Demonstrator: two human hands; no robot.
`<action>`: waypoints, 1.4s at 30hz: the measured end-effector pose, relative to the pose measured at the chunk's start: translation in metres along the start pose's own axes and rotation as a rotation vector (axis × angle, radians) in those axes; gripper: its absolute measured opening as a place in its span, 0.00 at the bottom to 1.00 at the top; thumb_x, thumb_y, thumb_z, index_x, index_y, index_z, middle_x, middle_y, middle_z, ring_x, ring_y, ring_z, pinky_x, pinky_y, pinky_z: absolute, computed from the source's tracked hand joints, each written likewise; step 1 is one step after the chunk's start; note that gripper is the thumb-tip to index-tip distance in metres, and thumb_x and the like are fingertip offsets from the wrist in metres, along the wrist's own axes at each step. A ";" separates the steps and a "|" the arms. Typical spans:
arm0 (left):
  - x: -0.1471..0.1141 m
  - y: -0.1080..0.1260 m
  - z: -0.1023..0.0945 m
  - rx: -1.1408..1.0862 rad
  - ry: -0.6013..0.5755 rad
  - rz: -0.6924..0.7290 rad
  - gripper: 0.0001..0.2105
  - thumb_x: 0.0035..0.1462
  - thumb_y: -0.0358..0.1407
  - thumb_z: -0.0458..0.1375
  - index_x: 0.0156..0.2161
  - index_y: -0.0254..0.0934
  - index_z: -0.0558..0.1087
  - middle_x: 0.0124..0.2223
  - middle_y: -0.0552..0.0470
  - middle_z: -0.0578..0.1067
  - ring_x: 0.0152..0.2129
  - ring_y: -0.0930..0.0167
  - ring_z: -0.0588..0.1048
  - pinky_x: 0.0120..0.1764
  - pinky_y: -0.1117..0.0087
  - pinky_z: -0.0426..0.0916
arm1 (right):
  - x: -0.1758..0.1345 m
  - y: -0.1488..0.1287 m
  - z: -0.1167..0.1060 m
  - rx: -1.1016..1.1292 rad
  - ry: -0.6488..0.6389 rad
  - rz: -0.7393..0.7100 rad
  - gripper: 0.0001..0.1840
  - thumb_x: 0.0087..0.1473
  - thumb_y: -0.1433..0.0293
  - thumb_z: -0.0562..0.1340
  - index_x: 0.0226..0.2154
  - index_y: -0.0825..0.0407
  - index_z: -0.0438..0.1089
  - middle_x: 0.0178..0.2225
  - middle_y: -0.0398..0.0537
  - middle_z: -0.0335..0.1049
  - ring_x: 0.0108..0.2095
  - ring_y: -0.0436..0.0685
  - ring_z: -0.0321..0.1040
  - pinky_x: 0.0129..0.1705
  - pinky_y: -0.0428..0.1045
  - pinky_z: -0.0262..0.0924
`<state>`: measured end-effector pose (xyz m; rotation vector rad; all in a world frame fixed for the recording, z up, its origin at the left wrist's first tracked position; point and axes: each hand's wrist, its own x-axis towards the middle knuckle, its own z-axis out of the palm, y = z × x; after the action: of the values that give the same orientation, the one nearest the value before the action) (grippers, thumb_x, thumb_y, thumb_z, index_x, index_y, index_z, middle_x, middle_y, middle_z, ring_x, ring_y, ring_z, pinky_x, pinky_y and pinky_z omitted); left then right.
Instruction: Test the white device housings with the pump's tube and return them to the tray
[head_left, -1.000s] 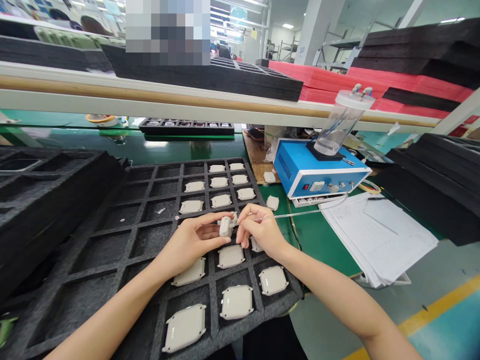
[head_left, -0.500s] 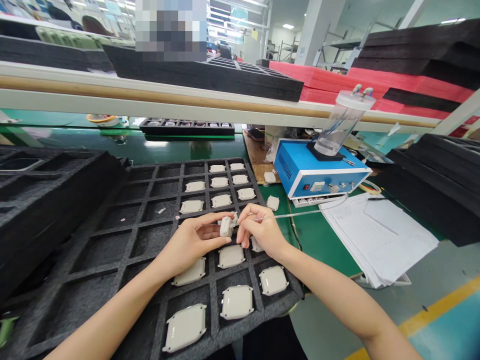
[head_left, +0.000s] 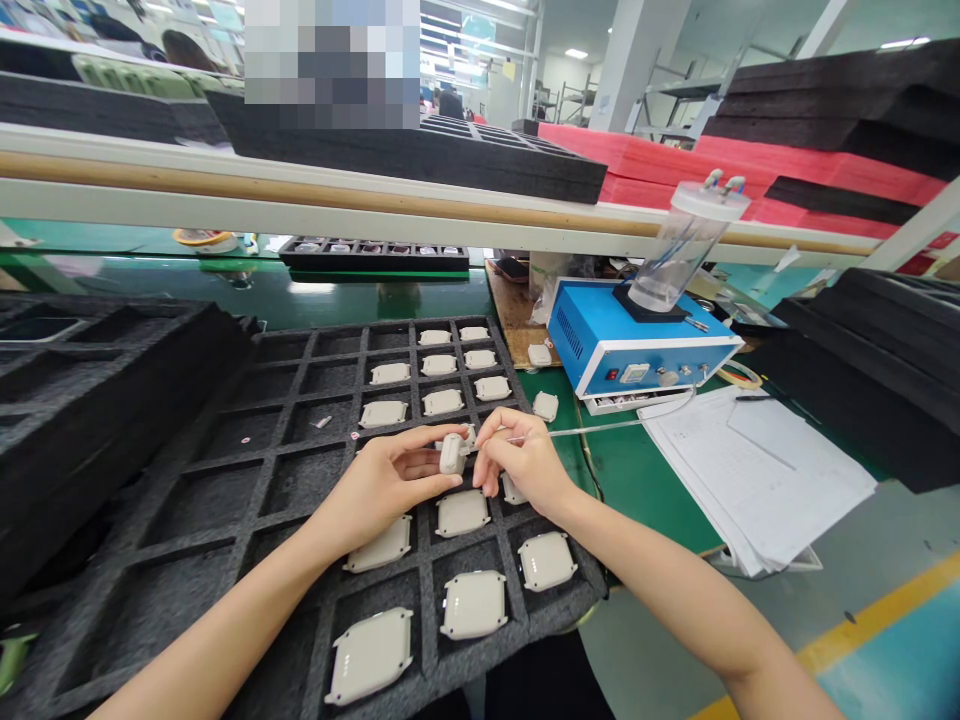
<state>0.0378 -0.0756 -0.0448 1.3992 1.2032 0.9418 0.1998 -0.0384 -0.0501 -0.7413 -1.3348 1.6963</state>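
Between the thumb and fingers of my left hand (head_left: 390, 482) a cream watch case (head_left: 452, 454) is held on edge, above the black foam tray (head_left: 255, 520). My right hand (head_left: 523, 462) pinches a thin dispensing tube (head_left: 600, 428) like a pen, its tip at the right side of the case. Whether the tip touches the case I cannot tell. The clear line runs right to a blue dispenser (head_left: 645, 335). Several more cream cases, such as this watch case (head_left: 475, 604), lie face down in the tray's compartments under and around my hands.
Behind the dispenser's front panel stands a clear cylinder (head_left: 686, 245). Papers (head_left: 757, 470) lie at the right. Stacked foam trays (head_left: 97, 430) rise at the left. A shelf edge (head_left: 450, 215) crosses above the bench. Two loose cases sit beyond the tray's right edge.
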 end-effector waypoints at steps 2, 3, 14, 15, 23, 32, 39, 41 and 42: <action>0.000 0.001 0.000 0.002 0.003 0.000 0.25 0.43 0.37 0.63 0.49 0.35 0.68 0.47 0.48 0.75 0.40 0.63 0.74 0.49 0.59 0.66 | 0.000 0.000 0.000 -0.002 -0.001 -0.001 0.02 0.37 0.75 0.55 0.21 0.53 0.60 0.11 0.37 0.67 0.08 0.46 0.58 0.11 0.40 0.55; 0.000 0.001 0.000 0.003 0.004 -0.002 0.25 0.42 0.37 0.63 0.49 0.36 0.69 0.47 0.48 0.75 0.40 0.63 0.74 0.49 0.59 0.67 | 0.000 0.000 0.000 -0.003 -0.002 -0.001 0.02 0.37 0.74 0.55 0.21 0.53 0.60 0.11 0.37 0.67 0.08 0.46 0.58 0.11 0.40 0.55; -0.001 0.000 0.000 -0.014 -0.008 -0.004 0.25 0.43 0.36 0.63 0.50 0.35 0.68 0.48 0.49 0.74 0.40 0.64 0.74 0.48 0.64 0.67 | -0.001 0.000 0.001 -0.001 -0.005 -0.004 0.02 0.38 0.75 0.55 0.21 0.53 0.60 0.11 0.37 0.67 0.08 0.46 0.58 0.11 0.40 0.55; -0.001 0.000 0.000 -0.018 -0.010 -0.004 0.25 0.43 0.36 0.63 0.50 0.35 0.68 0.48 0.49 0.74 0.40 0.65 0.74 0.48 0.64 0.67 | -0.001 -0.001 0.001 0.001 -0.003 -0.003 0.02 0.38 0.75 0.55 0.21 0.53 0.60 0.11 0.37 0.67 0.08 0.46 0.58 0.11 0.40 0.55; -0.001 0.001 0.000 -0.023 -0.007 -0.014 0.25 0.43 0.36 0.63 0.49 0.35 0.68 0.47 0.49 0.74 0.40 0.64 0.75 0.49 0.62 0.67 | 0.000 0.000 0.001 -0.001 0.003 0.005 0.02 0.37 0.74 0.55 0.21 0.53 0.60 0.11 0.37 0.67 0.08 0.46 0.57 0.11 0.40 0.55; -0.001 0.000 0.000 -0.006 -0.004 -0.002 0.25 0.42 0.38 0.63 0.49 0.35 0.69 0.47 0.48 0.75 0.40 0.63 0.75 0.48 0.62 0.67 | 0.000 0.000 0.001 -0.008 0.001 -0.001 0.02 0.37 0.73 0.55 0.21 0.53 0.60 0.11 0.37 0.67 0.08 0.46 0.57 0.11 0.40 0.54; -0.001 0.001 0.000 -0.010 -0.004 -0.005 0.25 0.43 0.37 0.63 0.49 0.35 0.68 0.46 0.48 0.75 0.40 0.64 0.75 0.49 0.62 0.67 | 0.000 0.000 0.001 -0.009 0.004 0.001 0.02 0.37 0.73 0.55 0.21 0.53 0.60 0.11 0.38 0.67 0.08 0.46 0.58 0.11 0.40 0.55; -0.001 0.001 0.000 -0.009 -0.005 -0.006 0.25 0.43 0.37 0.63 0.49 0.35 0.68 0.45 0.49 0.75 0.40 0.64 0.75 0.48 0.62 0.67 | 0.000 0.000 0.000 -0.014 0.007 0.005 0.02 0.37 0.73 0.55 0.21 0.53 0.60 0.11 0.38 0.67 0.08 0.46 0.58 0.11 0.40 0.55; -0.001 0.000 0.000 -0.007 -0.005 -0.010 0.25 0.43 0.38 0.63 0.49 0.35 0.68 0.45 0.49 0.76 0.40 0.63 0.75 0.48 0.61 0.67 | 0.000 0.000 0.000 -0.017 0.006 0.006 0.02 0.37 0.73 0.55 0.21 0.53 0.60 0.11 0.37 0.66 0.08 0.46 0.58 0.11 0.40 0.55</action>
<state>0.0373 -0.0765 -0.0443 1.3878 1.2010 0.9343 0.1998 -0.0381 -0.0500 -0.7609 -1.3457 1.6878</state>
